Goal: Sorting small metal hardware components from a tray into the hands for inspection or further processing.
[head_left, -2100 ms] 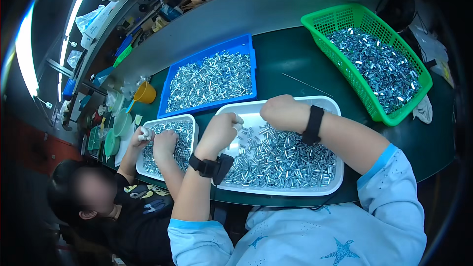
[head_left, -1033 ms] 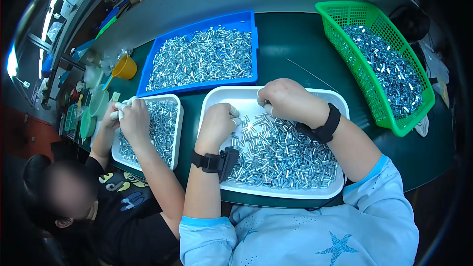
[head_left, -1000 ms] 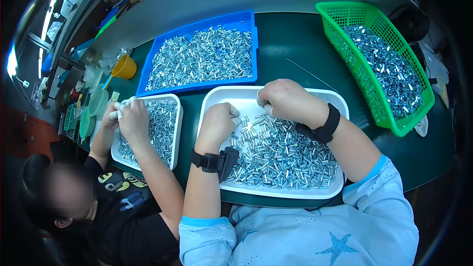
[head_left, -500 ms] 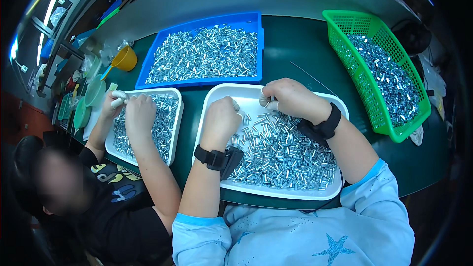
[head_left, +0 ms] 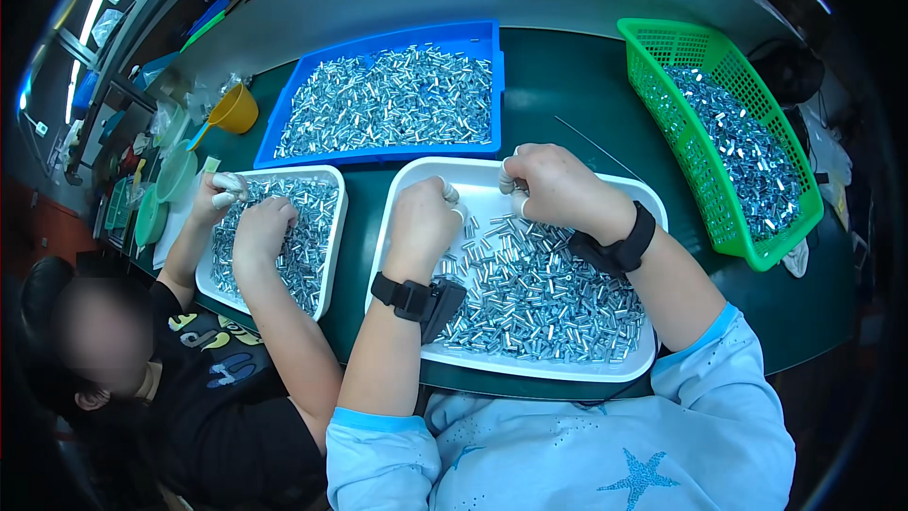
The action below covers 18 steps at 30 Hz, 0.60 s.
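Both of my hands are over a white tray (head_left: 436,352) holding a heap of small silvery metal cylinders (head_left: 539,298). My left hand (head_left: 426,220) is above the tray's left side, its fingers curled in and pinched, with white cots on the fingertips. Near the far rim is my right hand (head_left: 563,187), also closed in a pinch with covered fingertips. Whatever either hand holds is hidden by the fingers or too small to make out. The two hands are a short gap apart. A black wrist strap circles each wrist.
A blue bin (head_left: 498,85) and a green basket (head_left: 804,232) hold more metal parts. At left, a co-worker's hands (head_left: 260,237) are over a smaller white tray (head_left: 331,260). A thin rod (head_left: 596,147) lies behind my tray; a yellow cup (head_left: 236,111) stands far left.
The co-worker's right hand has come away from their left hand and lowered toward the parts in the smaller tray. My hands stay pinched and have shifted only slightly.
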Motion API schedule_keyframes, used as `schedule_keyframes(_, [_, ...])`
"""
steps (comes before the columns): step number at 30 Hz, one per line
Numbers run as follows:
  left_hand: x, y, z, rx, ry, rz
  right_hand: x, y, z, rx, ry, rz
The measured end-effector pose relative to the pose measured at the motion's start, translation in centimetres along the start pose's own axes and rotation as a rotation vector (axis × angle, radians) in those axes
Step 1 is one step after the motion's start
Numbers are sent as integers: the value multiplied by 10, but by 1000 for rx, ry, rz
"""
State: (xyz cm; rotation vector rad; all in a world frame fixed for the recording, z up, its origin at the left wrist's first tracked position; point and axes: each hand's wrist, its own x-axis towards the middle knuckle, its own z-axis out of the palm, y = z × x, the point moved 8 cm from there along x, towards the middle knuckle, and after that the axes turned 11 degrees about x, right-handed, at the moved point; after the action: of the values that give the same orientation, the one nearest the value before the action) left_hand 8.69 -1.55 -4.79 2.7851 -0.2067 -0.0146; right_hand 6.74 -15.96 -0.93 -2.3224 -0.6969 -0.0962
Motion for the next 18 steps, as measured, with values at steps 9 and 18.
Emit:
schedule_keyframes(9, [-6, 17, -1, 92, 86, 234, 1, -8, 2, 124, -49, 13])
schedule_keyframes(18, [-9, 25, -8, -208, -16, 308, -5, -2, 24, -105, -76, -123])
